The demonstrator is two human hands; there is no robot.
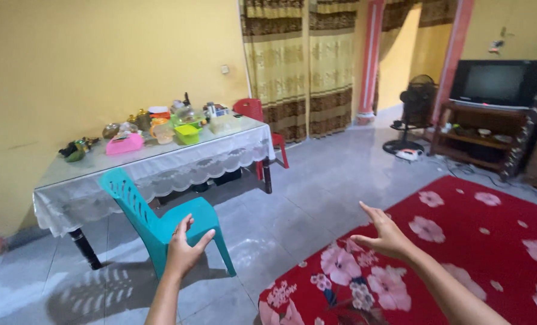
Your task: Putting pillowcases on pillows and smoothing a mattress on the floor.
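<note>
Your left hand (184, 248) & right hand (386, 233), both empty w/ fingers spread, hover in front of the teal plastic chair (163, 218), which is angled out from the lace-covered table (160, 157), seat facing you.

A dark, switched-off television screen (496, 82) sits on a wooden stand (482, 135) far right.

Both bare forearms reach forward, well apart. The left hand (183, 248) is raised with fingers (184, 224) loosely spread and thumb out, holding nothing. The right hand (386, 236) is open, its fingers (371, 210) extended leftward, empty.
</note>
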